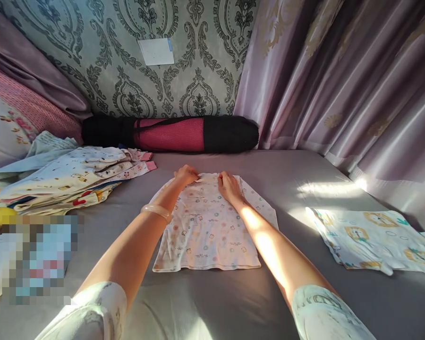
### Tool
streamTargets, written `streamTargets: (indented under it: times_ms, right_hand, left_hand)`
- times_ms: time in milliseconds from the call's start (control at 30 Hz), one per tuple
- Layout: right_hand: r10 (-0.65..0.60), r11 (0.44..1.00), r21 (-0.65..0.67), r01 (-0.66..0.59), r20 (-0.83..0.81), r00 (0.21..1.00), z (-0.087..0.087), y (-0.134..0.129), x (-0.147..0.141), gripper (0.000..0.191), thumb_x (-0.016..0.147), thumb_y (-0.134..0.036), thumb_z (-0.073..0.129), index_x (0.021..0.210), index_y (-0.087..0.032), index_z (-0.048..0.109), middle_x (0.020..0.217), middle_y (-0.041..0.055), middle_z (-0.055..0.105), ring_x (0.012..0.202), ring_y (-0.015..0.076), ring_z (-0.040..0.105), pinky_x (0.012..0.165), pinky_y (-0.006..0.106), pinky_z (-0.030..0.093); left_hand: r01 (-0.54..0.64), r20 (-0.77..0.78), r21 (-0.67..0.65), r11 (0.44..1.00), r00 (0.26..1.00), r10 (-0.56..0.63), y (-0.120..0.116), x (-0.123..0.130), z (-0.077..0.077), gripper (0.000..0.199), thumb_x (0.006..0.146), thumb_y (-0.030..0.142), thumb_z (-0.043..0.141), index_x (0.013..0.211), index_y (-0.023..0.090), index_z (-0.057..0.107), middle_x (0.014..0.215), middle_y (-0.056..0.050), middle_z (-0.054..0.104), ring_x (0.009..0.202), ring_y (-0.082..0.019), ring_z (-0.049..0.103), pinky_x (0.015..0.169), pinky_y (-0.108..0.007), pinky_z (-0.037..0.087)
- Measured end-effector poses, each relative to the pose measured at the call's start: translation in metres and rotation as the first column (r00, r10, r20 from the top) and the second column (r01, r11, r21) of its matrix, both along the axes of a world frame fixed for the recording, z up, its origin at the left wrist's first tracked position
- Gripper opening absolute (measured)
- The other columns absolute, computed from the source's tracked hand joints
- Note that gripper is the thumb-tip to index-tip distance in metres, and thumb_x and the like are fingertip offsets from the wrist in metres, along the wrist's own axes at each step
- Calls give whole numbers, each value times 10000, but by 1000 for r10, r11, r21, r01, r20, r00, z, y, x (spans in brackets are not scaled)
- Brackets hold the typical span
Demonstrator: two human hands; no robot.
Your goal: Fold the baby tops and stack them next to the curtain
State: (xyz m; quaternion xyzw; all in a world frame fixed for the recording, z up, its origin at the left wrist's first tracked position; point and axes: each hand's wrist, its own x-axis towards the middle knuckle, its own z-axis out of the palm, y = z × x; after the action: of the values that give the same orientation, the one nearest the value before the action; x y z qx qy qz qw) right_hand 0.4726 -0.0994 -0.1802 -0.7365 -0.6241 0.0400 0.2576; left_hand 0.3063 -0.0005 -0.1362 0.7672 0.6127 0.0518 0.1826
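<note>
A small white long-sleeved shirt point(208, 231) with a pastel print lies spread flat on the grey sheet, its hem toward me. My left hand point(186, 174) is at the left of the neckline, fingers closed on the fabric. At the right of the neckline, my right hand point(229, 185) has its fingers bent together on the shirt's edge. Both forearms reach over the shirt's sides and partly cover the sleeves. The fingertips of both hands are partly hidden.
Several clothes point(67, 174) are piled at the left, beside a yellow toy point(0, 215). A folded white garment point(375, 238) with a yellow print lies at the right. Across the back, a black and pink rolled bag point(170, 134) rests against the patterned wall. Curtains hang on both sides.
</note>
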Motion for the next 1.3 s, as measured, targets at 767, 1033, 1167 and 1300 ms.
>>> streamTargets:
  times_ms: [767, 1033, 1167, 1300]
  right_hand:
    - [28, 993, -121, -12, 134, 991, 18, -8, -14, 401, 1013, -380, 404, 1320, -200, 590, 1257, 150, 571, 1169, 264, 551, 944, 358, 424]
    - [43, 981, -172, -87, -244, 969, 53, -51, 56, 287, 936, -222, 523, 1198, -168, 625, 1061, 69, 685, 880, 157, 636, 732, 243, 467]
    - [183, 953, -213, -216, -163, 969, 65, -126, 79, 134, 875, -191, 544, 931, -175, 664, 814, 13, 668, 744, 148, 604, 673, 247, 431]
    - [276, 863, -384, -327, -183, 943, 73, -187, 79, 156, 800, -257, 640, 945, -200, 658, 919, 30, 669, 744, 157, 603, 661, 252, 430]
  left_hand:
    - [90, -21, 343, 935, 996, -88, -35, -6, -43, 440, 955, 456, 410, 1274, 216, 596, 1223, -156, 577, 1162, -305, 517, 1011, -413, 386]
    - [97, -97, 360, 928, 993, -66, -46, 1, -42, 452, 997, 422, 304, 1296, 196, 557, 1280, -167, 529, 1180, -336, 469, 987, -461, 392]
    - [134, -121, 335, 933, 988, -99, -50, 1, -36, 425, 1013, 366, 316, 1290, 131, 537, 1297, -186, 508, 1204, -358, 445, 997, -492, 380]
    - [125, -141, 265, 956, 986, -90, -55, 4, -26, 358, 1001, 350, 385, 1238, 138, 552, 1272, -178, 534, 1192, -347, 459, 994, -458, 394]
